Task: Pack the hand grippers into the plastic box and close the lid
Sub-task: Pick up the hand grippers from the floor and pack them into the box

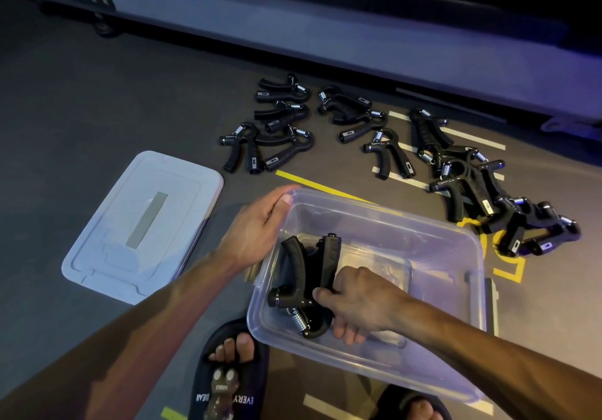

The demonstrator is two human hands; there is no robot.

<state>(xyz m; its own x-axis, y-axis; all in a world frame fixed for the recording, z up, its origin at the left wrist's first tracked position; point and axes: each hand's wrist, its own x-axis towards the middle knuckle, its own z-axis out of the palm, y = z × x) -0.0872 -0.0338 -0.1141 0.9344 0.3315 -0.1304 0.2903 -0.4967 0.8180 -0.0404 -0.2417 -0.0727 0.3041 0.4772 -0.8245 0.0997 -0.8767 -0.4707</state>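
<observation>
A clear plastic box (423,224) sits on the dark floor in front of me. My left hand (257,227) grips its far left corner, thumb over the rim. Inside the box, my right hand (355,302) holds a black hand gripper (303,273) with a steel spring, low at the box's left end. A second gripper seems to lie under it. The box's lid (143,224) lies flat on the floor to the left. Several more black hand grippers lie on the floor beyond the box, in a left group (270,129), a middle group (368,123) and a right pile (482,191).
A treadmill base (293,22) runs along the far side. My feet in black slippers (228,374) are at the bottom, close to the box's near edge. Yellow and white floor markings (325,186) cross the floor near the box.
</observation>
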